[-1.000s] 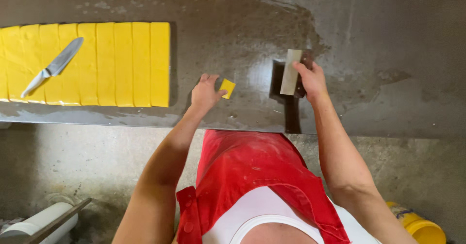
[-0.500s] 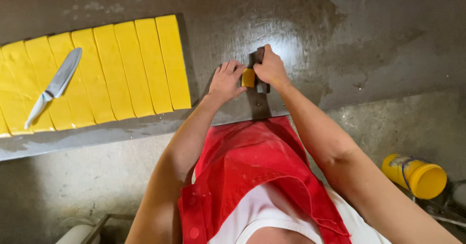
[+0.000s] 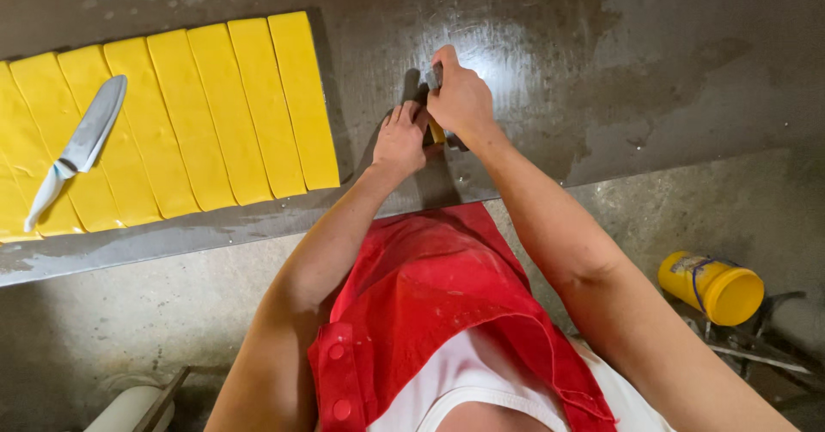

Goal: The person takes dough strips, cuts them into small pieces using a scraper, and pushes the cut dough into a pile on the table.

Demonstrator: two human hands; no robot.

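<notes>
My right hand (image 3: 462, 101) is closed around a dark-handled metal scraper (image 3: 435, 76) that stands on the dark worktop (image 3: 601, 71). My left hand (image 3: 400, 140) sits just left of it, fingertips pressed on a small yellow piece (image 3: 436, 131) wedged between both hands. Most of that piece and the scraper's blade are hidden by my fingers. A row of long yellow dough strips (image 3: 215, 114) lies side by side to the left, apart from my hands.
A knife (image 3: 82, 144) with a pale handle rests on the leftmost strips. The worktop's front edge runs just below my hands. A yellow tub (image 3: 711, 288) lies on the concrete floor at right, a white cylinder (image 3: 129, 410) at bottom left. I wear a red apron (image 3: 430, 312).
My left hand carried the small yellow piece over to the scraper and both hands closed in together. The view shifted, so the strips now lie further right and nearer.
</notes>
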